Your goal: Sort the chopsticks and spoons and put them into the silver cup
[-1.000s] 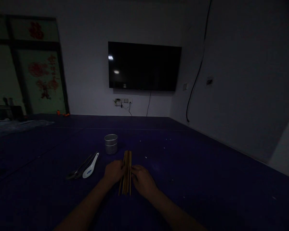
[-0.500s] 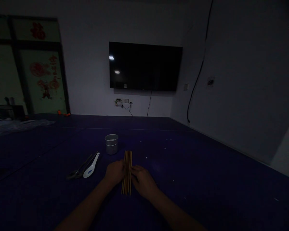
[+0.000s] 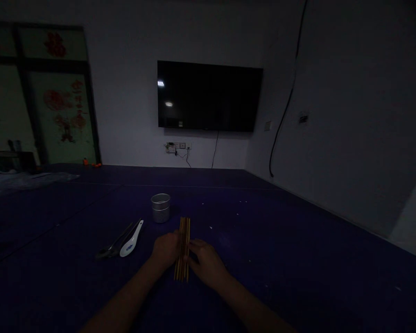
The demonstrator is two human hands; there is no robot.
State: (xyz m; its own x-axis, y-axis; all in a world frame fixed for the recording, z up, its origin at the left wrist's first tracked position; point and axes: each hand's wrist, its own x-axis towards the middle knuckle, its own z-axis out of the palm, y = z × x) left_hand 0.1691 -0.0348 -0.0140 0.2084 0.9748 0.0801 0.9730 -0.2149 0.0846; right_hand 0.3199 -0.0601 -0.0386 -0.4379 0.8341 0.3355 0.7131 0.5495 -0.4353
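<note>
A bundle of several wooden chopsticks (image 3: 185,226) lies side by side on the dark blue surface, pointing away from me. Against its left edge my left hand (image 3: 165,249) is closed, with the fingertips partly hidden by the sticks. From the other side my right hand (image 3: 206,261) grips the bundle, thumb and fingers on the outermost sticks. Just beyond and to the left stands a metal cup (image 3: 160,209), upright. Left of my left hand lie a white ceramic spoon (image 3: 131,241) with a blue mark in its bowl and dark metal utensils (image 3: 115,244), whose kind is hard to make out.
Small white scraps (image 3: 211,227) are scattered on the blue surface (image 3: 298,259) to the right. Clear plastic sheeting (image 3: 31,181) lies at the far left. A television (image 3: 210,96) hangs on the wall, and a black cable (image 3: 283,120) runs down the right wall.
My right thumb has shifted slightly left, onto the chopsticks. The lower ends of the sticks have moved a little; the cup and spoon stay put.
</note>
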